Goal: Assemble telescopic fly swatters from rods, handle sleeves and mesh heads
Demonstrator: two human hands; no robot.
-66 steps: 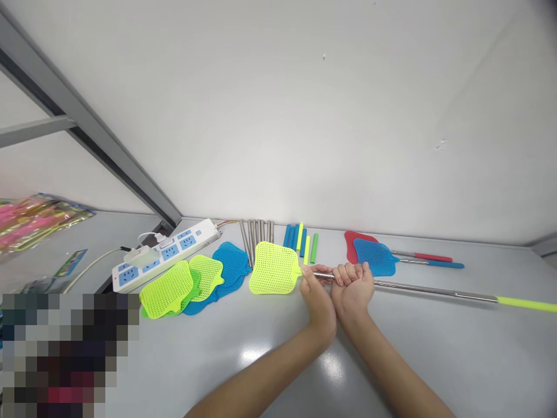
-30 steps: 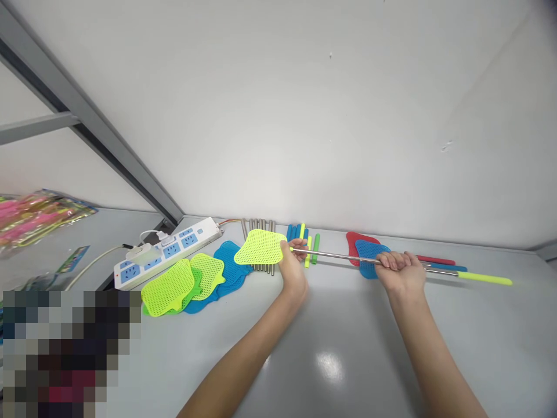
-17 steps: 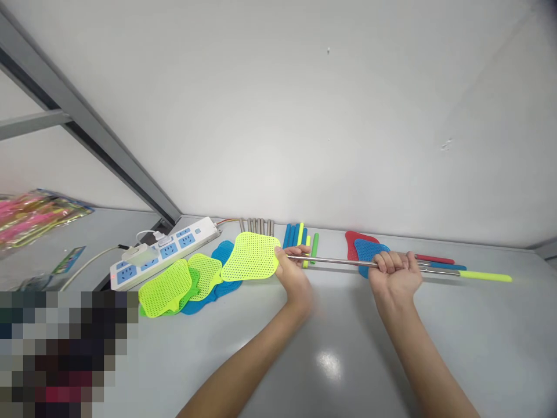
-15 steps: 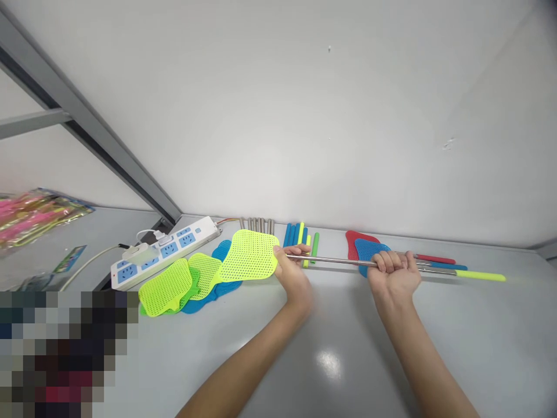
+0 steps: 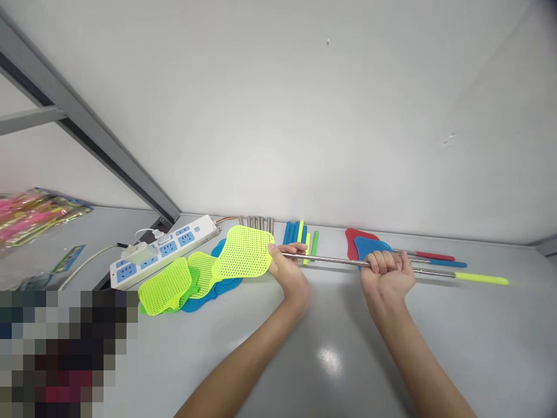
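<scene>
The yellow swatter (image 5: 245,252) is held across the table (image 5: 339,337) in both hands, with its head to the left and its yellow grip (image 5: 481,278) to the right. Its neck is pinched by the left hand (image 5: 288,273), with the thumb laid near the edge of the head and the fingers seen beyond the rod (image 5: 331,259). The rod is gripped farther right by the right hand (image 5: 387,278), whose fingers are curled tightly over it. A bare stretch of rod is left between the hands, and a shorter one between the right hand and the grip.

Behind the right hand, the blue swatter (image 5: 369,245) is laid partly over the red swatter (image 5: 353,238); both handles are pointed right. Near the wall (image 5: 326,116), a row of metal tubes (image 5: 261,223) is partly hidden by the yellow swatter's head. Beside it, blue sleeves (image 5: 292,233), yellow sleeves (image 5: 301,231) and a green sleeve (image 5: 314,245) are set out.

At left, loose yellow heads (image 5: 165,287), green heads (image 5: 194,284) and blue heads (image 5: 226,285) are overlapped in a pile. Whether it is touched by the held head cannot be told. Behind the pile, a power strip (image 5: 176,244) is placed at a slant, with plugs fitted. Shiny packets (image 5: 39,215) are seen farther left.
</scene>
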